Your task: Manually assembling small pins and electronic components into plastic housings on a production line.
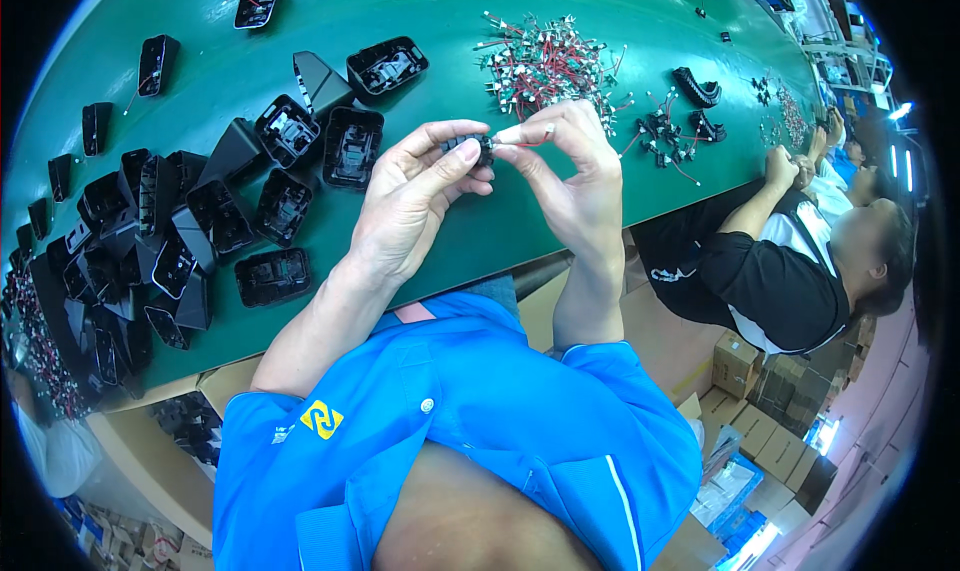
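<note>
Black part (486,150): in the head view, our left hand (420,179) clamps it above the table (450,239); our right hand (572,176) pinches a red wire (530,144) beside it, attachment unclear. Wired pieces (660,126) at right look done; loose wires (548,66) far off remain.

Black, red and white on a green tabletop (420,16), before a bright blue shirt (500,371).
The part (484,153) in the left hand (405,191) is black; the wire (540,141) at the right hand (580,176) is red. Plain black cases (272,277); a wire heap (550,66) speckled red, white and green; black curved pieces (697,87). The blue shirt carries a yellow badge (322,420) and a white stripe (624,501). A co-worker's top (785,286) is black with white panels; the cartons (735,363) are brown.
</note>
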Demonstrator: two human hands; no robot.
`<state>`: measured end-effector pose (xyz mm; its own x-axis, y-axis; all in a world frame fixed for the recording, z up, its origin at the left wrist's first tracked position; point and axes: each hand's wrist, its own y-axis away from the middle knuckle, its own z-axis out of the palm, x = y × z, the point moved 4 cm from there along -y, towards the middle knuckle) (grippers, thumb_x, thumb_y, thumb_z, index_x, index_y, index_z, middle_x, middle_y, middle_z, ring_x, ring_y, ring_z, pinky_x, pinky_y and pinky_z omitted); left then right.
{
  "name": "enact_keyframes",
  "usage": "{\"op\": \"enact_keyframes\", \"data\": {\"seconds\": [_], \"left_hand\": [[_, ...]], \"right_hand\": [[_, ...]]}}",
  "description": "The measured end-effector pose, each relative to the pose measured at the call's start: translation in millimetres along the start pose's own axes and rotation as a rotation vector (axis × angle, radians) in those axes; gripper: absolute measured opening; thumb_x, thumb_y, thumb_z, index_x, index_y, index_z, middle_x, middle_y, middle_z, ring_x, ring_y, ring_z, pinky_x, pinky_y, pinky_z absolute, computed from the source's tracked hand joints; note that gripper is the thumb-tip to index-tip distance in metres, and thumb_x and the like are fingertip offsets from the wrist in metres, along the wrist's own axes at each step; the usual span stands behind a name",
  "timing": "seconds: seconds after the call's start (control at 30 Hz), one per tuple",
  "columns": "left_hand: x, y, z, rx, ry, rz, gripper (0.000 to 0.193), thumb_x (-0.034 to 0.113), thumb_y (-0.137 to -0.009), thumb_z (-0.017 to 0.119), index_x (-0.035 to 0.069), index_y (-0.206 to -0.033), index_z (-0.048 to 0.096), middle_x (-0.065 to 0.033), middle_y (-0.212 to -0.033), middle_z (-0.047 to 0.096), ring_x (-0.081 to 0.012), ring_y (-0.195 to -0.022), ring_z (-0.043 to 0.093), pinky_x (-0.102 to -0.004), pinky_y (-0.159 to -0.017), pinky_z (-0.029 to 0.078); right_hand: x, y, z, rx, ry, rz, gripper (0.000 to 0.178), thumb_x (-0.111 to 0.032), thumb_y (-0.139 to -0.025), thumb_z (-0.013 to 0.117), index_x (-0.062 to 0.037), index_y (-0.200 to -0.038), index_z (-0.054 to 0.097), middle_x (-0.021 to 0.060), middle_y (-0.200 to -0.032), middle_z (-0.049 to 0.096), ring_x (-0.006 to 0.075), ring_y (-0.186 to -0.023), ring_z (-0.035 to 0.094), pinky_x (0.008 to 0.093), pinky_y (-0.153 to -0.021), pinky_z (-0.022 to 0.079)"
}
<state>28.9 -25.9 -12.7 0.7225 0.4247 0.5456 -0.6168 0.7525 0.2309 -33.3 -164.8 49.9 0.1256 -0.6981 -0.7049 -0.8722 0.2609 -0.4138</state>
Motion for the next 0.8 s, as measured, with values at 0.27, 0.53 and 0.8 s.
{"op": "enact_keyframes", "data": {"seconds": [0.27, 0.53, 0.8], "left_hand": [[1, 1, -3, 0.010, -0.091, -0.014, 0.032, 0.004, -0.096, 0.065, -0.003, -0.126, 0.058, -0.0132, -0.104, 0.063, -0.0147, -0.087, 0.063, -0.0246, -0.079, 0.055], [-1, 1, 5, 0.007, -0.091, 0.005, 0.033, 0.004, -0.096, 0.065, -0.002, -0.127, 0.057, -0.0137, -0.105, 0.063, -0.0138, -0.087, 0.062, -0.0241, -0.078, 0.055], [-5, 1, 0, 0.088, -0.099, -0.038, 0.030, 0.005, -0.096, 0.065, -0.001, -0.125, 0.058, -0.0142, -0.107, 0.064, -0.0133, -0.088, 0.061, -0.0237, -0.077, 0.054]], "right_hand": [[11, 7, 6, -0.013, -0.111, 0.013, 0.011, -0.003, -0.077, 0.079, -0.0066, -0.082, 0.071, 0.0034, -0.087, 0.064, 0.0163, -0.085, 0.053, 0.0290, -0.076, 0.044], [12, 28, 15, 0.069, -0.415, 0.145, 0.024, 0.005, -0.077, 0.078, -0.0038, -0.097, 0.069, 0.0094, -0.104, 0.070, 0.0220, -0.100, 0.064, 0.0318, -0.087, 0.052], [39, 31, -35, 0.412, 0.145, 0.220, 0.027, 0.001, -0.079, 0.078, -0.0055, -0.103, 0.068, 0.0083, -0.102, 0.071, 0.0176, -0.088, 0.066, 0.0282, -0.081, 0.052]]}}
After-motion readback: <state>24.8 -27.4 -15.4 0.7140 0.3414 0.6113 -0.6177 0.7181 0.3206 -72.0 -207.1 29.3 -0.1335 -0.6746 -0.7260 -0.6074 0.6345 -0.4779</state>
